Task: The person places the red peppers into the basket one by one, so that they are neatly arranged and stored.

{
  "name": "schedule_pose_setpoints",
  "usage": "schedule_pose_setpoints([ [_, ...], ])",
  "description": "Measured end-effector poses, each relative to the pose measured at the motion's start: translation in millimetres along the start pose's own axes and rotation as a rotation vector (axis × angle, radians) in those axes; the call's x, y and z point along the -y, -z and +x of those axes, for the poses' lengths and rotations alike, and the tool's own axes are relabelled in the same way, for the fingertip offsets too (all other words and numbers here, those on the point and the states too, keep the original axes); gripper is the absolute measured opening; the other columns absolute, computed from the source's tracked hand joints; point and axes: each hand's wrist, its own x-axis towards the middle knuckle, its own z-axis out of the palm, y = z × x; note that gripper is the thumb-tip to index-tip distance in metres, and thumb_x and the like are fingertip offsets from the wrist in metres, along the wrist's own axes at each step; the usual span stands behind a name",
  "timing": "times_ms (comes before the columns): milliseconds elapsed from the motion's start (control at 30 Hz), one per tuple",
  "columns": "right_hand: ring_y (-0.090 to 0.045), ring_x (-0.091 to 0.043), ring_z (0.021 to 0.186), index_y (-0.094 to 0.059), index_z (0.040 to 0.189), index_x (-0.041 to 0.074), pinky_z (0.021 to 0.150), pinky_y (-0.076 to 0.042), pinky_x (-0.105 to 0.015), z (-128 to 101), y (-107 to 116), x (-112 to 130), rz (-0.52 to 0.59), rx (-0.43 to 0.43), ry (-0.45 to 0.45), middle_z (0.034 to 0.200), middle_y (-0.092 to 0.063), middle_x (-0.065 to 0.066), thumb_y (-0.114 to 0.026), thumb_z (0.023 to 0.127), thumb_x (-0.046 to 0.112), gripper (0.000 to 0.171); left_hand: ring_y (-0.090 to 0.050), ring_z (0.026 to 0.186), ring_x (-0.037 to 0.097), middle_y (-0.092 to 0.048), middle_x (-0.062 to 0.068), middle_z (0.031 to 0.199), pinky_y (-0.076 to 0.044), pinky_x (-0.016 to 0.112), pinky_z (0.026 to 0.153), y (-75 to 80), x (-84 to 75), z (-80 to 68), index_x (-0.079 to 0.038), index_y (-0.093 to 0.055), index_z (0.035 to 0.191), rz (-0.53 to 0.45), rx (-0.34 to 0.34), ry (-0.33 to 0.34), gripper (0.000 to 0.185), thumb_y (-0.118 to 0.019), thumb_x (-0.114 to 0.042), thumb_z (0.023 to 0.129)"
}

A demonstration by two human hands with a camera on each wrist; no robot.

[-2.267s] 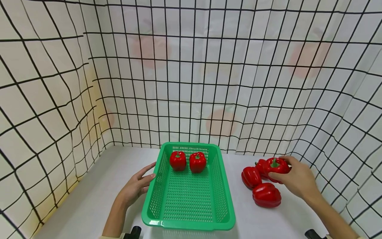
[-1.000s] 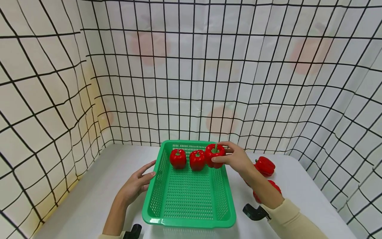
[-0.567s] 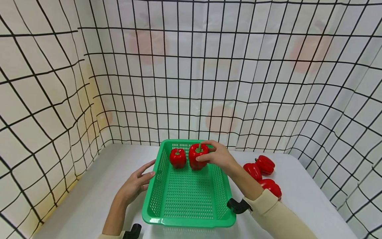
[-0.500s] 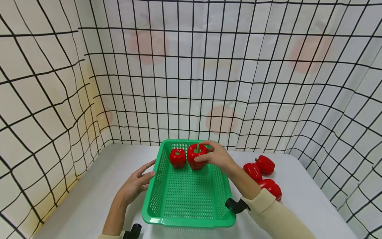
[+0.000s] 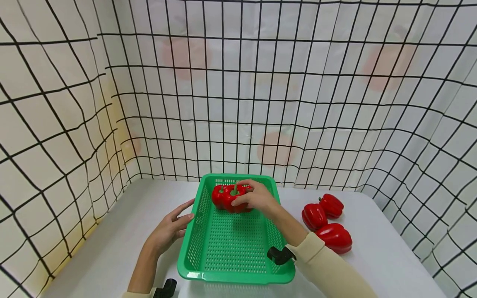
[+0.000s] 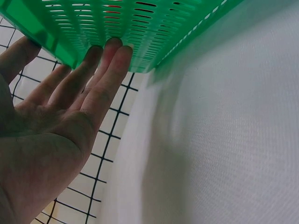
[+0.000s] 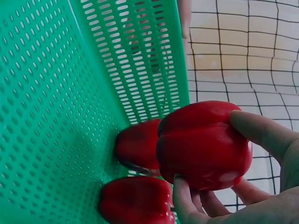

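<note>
Right hand (image 5: 255,198) gripped a red pepper (image 5: 235,199) – fingers and thumb curled round it, stem up toward the camera, long axis roughly vertical. Pepper sat over the far end of the green basket (image 5: 234,278), low against the two peppers already there. In the right wrist view the held pepper (image 7: 203,144) was just in front of those two (image 7: 140,149), close to the basket's slotted wall; contact with them couldn't be confirmed.

Left hand (image 5: 169,229) was flat, fingers straight, pressed on the basket's left wall – left wrist view showed fingertips (image 6: 110,53) touching the green plastic.

Versus half a second before: right hand had moved left and down, pepper now overlapping the left basket pepper (image 5: 218,195). Left hand unchanged. Three peppers (image 5: 324,223) stayed on the table (image 5: 112,248) right of the basket.

Hidden: the middle basket pepper was almost fully covered by the held one and the hand in the head view. Right forearm blocked part of the basket's right wall. Whether the held pepper touched the basket floor couldn't be made out.
</note>
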Motion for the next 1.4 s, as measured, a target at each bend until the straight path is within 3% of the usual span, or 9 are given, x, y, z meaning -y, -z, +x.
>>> schedule_pose_setpoints([
  [267, -0.062, -0.033, 0.112, -0.06, 0.132, 0.005, 0.086, -0.062, -0.044, 7.6, -15.6, -6.4, 0.012, 0.049, 0.008, 0.125, -0.064, -0.019, -0.083, 0.076, 0.007, 0.061, -0.072, 0.109, 0.03, -0.058, 0.024, 0.141, -0.059, 0.042, 0.095, 1.0, -0.7, -1.3, -0.023, -0.031, 0.16, -0.004, -0.009, 0.004, 0.065, -0.061, -0.028, 0.102],
  [600, -0.064, -0.029, 0.099, -0.061, 0.128, 0.008, 0.084, -0.061, -0.046, 14.0, -29.5, -14.4, -0.04, 0.042, -0.018, 0.114, -0.067, -0.016, -0.084, 0.072, 0.004, 0.061, -0.072, 0.11, 0.031, -0.055, 0.026, 0.144, -0.059, 0.042, 0.095, 0.3, 0.1, -1.2, -0.022, -0.029, 0.161, -0.005, 0.002, 0.002, 0.067, -0.061, -0.028, 0.102],
  [1400, -0.063, -0.027, 0.096, -0.063, 0.13, 0.009, 0.087, -0.06, -0.051, 14.9, -42.1, -20.4, -0.127, 0.025, -0.006, 0.115, -0.065, -0.016, -0.088, 0.071, 0.006, 0.064, -0.071, 0.112, 0.033, -0.054, 0.025, 0.146, -0.058, 0.043, 0.097, 1.0, 1.6, 0.2, -0.024, -0.029, 0.161, -0.006, 0.001, -0.001, 0.067, -0.061, -0.029, 0.102],
])
